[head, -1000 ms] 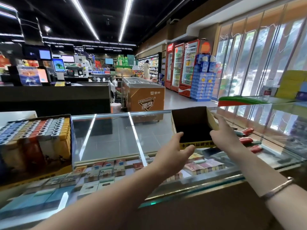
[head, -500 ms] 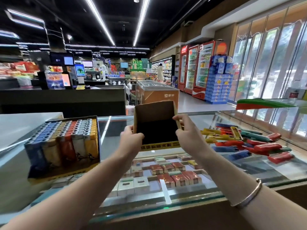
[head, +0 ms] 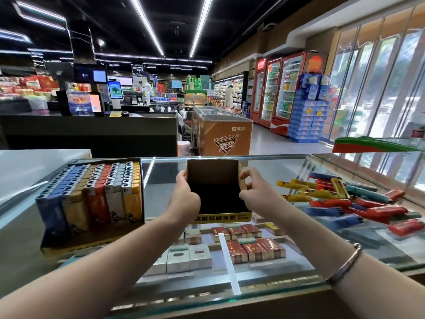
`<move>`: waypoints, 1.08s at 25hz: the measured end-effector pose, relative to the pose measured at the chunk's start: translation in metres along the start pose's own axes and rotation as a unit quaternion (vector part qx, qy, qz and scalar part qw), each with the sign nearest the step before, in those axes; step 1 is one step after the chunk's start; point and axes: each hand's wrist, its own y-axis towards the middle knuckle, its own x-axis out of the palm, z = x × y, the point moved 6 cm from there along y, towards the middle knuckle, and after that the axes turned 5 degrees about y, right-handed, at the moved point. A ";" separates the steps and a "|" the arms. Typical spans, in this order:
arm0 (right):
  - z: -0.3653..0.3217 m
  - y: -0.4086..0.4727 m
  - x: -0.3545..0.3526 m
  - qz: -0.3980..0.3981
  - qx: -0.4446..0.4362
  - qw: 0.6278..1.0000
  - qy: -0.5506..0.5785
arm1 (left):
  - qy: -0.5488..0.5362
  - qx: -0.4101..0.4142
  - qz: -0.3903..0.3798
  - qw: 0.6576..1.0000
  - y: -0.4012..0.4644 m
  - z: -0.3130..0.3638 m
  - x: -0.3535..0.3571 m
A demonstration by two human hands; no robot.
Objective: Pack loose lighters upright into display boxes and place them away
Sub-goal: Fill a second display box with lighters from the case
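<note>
Item: empty box [head: 216, 192], cardboard with a yellow front strip, centre of the frame, standing on the glass counter [head: 161, 199] with its open mouth up and tipped a little toward the viewer. Left hand [head: 185, 199] grasps the left wall, thumb hooked over the rim into the cavity. Right hand [head: 255, 192] pinches the right wall near its top corner, fingers curled on the card. Item: full box [head: 92, 199], left of centre, near but apart from the empty one; its lighters stand upright in coloured rows, blue through yellow. Item: loose lighters [head: 345, 203], right of centre, a heap lying flat on the glass, yellow, red, blue and teal, long axes mostly running left to right across the frame, a few crossed. The heap lies to the right of the empty box, just past the right hand, which is plainly the nearer of the two. By my judgement each lighter must be turned from flat to upright before it goes into the mouth, and the left hand is best placed to steady the box meanwhile. Below the glass: cigarette packs [head: 241, 247] in rows.
</note>
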 end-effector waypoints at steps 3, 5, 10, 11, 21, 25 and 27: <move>0.009 0.009 -0.031 0.045 0.003 0.998 -0.047 | 0.009 0.033 0.006 0.999 0.003 0.004 0.008; 0.017 0.016 -0.060 0.052 0.033 0.990 -0.130 | 0.008 0.049 0.007 0.999 0.005 0.003 0.010; 0.053 0.009 -0.101 -0.161 0.225 0.894 -0.353 | -0.064 0.050 -0.030 0.996 0.011 -0.007 0.007; 0.058 0.006 -0.104 -0.184 0.259 0.886 -0.336 | -0.074 0.045 -0.036 0.996 0.013 -0.009 0.007; 0.080 0.029 -0.112 -0.160 0.285 0.899 -0.291 | -0.091 0.004 -0.066 0.994 0.018 -0.008 0.005; 0.080 0.040 -0.099 -0.102 0.220 0.918 -0.312 | -0.090 -0.004 -0.077 0.993 0.018 -0.008 0.004; 0.077 0.044 -0.091 -0.055 0.189 0.922 -0.334 | -0.092 -0.007 -0.080 0.992 0.017 -0.009 0.003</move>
